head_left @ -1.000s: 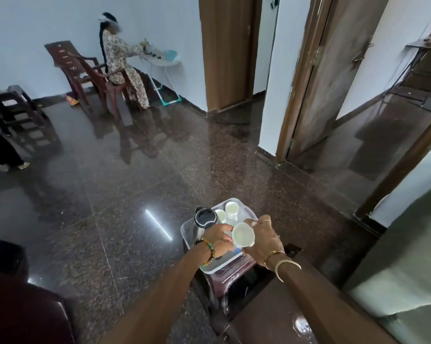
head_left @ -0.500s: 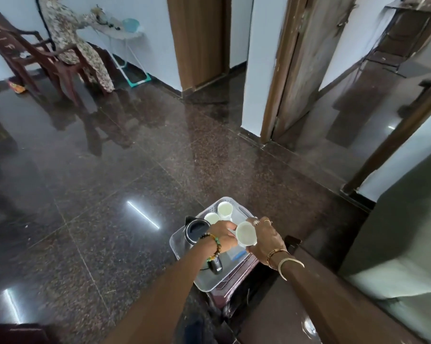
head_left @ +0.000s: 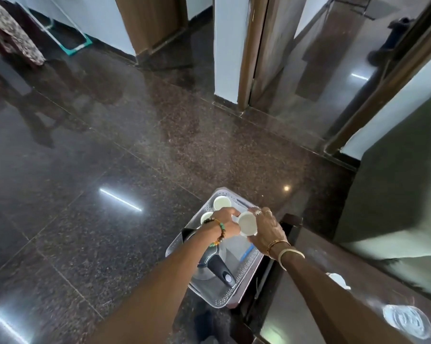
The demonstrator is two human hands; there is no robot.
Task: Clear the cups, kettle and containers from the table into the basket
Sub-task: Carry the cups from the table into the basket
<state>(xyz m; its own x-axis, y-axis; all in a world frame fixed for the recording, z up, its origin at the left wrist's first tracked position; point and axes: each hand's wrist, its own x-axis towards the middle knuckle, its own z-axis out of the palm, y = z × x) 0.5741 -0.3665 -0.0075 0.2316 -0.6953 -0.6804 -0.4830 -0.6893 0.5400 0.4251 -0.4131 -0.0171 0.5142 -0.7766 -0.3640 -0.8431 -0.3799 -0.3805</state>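
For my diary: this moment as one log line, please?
right hand: holds white cup over basket | left hand: pinches its rim | kettle, two cups: in basket

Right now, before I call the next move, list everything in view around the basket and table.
basket: one, grey perforated, beside the table
held cup: one, white, above the basket
standing cups: two, white, basket's far end
kettle: one, steel with dark handle, in the basket, near left
blue item: one, on the basket floor, kind unclear
table: one, dark brown, right
round white piece: one, on the table
right hand: fingers round the held cup
left hand: at the cup's rim, grip unclear
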